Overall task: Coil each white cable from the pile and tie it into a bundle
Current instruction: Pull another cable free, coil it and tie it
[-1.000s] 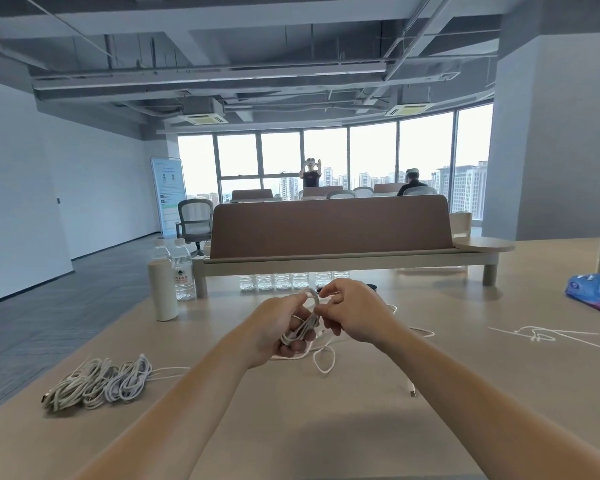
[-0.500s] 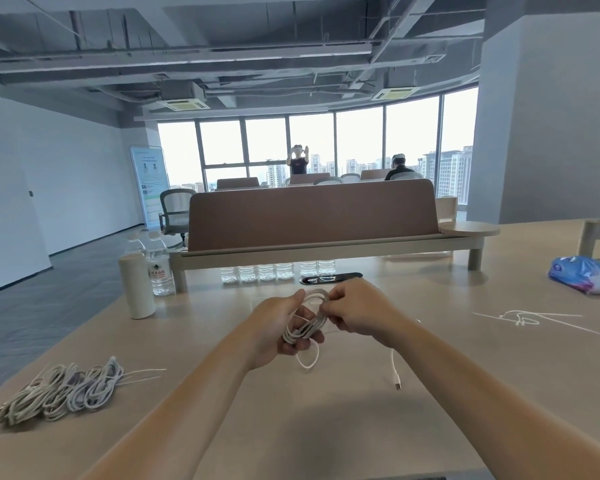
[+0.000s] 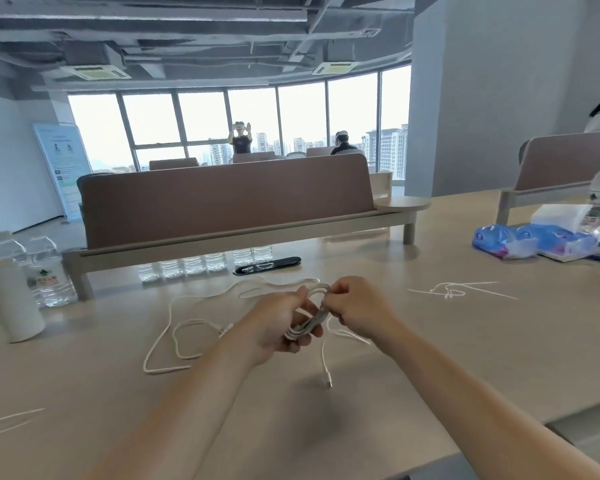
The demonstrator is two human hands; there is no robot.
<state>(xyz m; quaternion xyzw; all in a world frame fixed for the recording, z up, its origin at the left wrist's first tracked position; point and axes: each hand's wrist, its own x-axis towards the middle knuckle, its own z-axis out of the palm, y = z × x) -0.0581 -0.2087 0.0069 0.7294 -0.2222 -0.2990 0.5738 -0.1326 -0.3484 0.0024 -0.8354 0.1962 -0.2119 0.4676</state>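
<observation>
Centre of frame: the left hand (image 3: 278,329) still grips the white cable coil (image 3: 307,325) above the surface (image 3: 430,362). The right hand (image 3: 359,308) pinches the coil's top strand. The slack has shortened to one hanging tail (image 3: 327,375), so coiling is judged nearly complete.

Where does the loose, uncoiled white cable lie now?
In the head view the loose cable lies on the table, left of the left hand gripping the coiled cable, in front of the row of water bottles.
</observation>
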